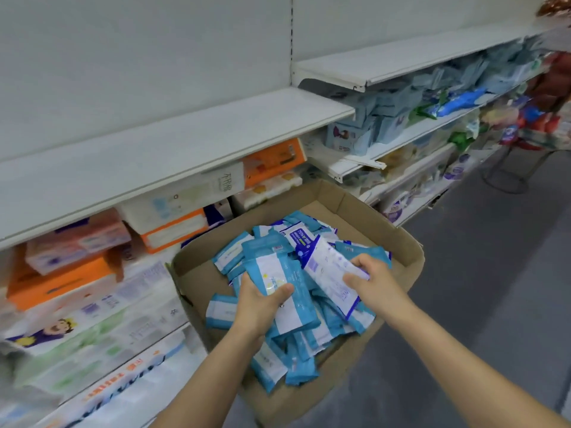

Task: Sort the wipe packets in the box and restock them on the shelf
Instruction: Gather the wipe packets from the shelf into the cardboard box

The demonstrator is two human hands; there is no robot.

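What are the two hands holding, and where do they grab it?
The left hand grips a light-blue packet round its middle. The right hand pinches the dark-blue packet at its lower half.

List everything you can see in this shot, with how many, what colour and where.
brown cardboard box: one, open, on the floor by the shelves
light blue and white wipe packets: many, heaped in the box
dark blue and white wipe packet: one, above the heap
white metal shelf: one, bare top, upper left
orange and white cartons: several, under that shelf
hands: left hand grips light blue packets; right hand holds the dark blue packet
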